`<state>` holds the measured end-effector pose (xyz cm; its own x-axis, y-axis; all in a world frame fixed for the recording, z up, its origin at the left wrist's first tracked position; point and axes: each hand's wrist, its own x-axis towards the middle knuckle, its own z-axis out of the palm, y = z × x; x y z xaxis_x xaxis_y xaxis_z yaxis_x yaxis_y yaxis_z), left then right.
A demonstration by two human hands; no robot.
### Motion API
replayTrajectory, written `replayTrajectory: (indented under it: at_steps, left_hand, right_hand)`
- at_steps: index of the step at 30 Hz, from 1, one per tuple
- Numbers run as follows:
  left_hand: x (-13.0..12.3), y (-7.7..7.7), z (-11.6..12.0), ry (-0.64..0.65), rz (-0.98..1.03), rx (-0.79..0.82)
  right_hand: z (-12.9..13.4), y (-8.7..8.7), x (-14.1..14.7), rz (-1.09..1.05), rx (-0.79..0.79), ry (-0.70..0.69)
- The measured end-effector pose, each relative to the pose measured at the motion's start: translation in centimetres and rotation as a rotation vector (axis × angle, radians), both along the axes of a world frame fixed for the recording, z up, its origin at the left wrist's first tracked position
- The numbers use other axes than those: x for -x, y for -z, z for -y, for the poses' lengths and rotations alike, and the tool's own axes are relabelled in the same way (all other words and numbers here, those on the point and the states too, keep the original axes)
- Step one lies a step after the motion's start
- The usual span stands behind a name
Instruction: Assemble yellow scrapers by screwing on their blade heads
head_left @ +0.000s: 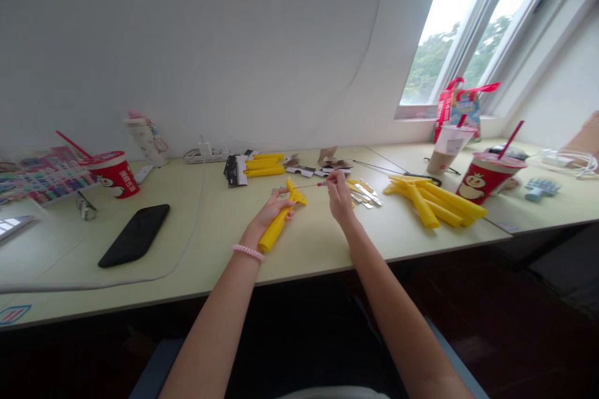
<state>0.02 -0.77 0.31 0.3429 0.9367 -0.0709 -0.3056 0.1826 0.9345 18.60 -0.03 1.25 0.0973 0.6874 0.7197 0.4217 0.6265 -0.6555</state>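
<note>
My left hand (pixel 272 207) is wrapped round a yellow plastic handle (pixel 275 230) with a wider head, held tilted near the middle of the table. My right hand (pixel 337 190) pinches a thin screwdriver (pixel 321 184), whose shaft points left to the yellow head. Whether its tip touches the head is too small to tell. Beside my right hand lie several flat yellow and silvery strips (pixel 367 193). Farther right is a pile of yellow handles (pixel 430 199). More yellow pieces (pixel 264 165) lie at the back, next to black and white packages (pixel 236 171).
A black phone (pixel 135 235) and a red cup (pixel 112 173) are on the left, with a bottle (pixel 147 139) behind. A white cable (pixel 189 237) crosses the table. Two cups (pixel 489 177) (pixel 447 149) and a red bag (pixel 458 109) stand right.
</note>
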Motion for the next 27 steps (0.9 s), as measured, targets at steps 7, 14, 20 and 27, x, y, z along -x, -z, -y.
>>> replayTrajectory:
  at_steps: [7,14,20,27]
  left_hand:
    - [0.09,0.54,-0.35,0.001,-0.015,-0.009]
    - [0.02,0.5,-0.21,0.011,0.0,-0.007]
    - [0.09,0.57,-0.38,0.017,-0.001,-0.013]
    - [0.06,0.51,-0.24,0.019,0.017,0.001]
  right_hand:
    - [-0.01,-0.09,0.03,-0.035,-0.003,0.093]
    - [-0.06,-0.08,-0.01,-0.011,-0.048,0.039]
    - [0.08,-0.16,-0.03,-0.017,-0.066,0.09]
    - [0.17,-0.24,0.03,-0.014,-0.026,0.119]
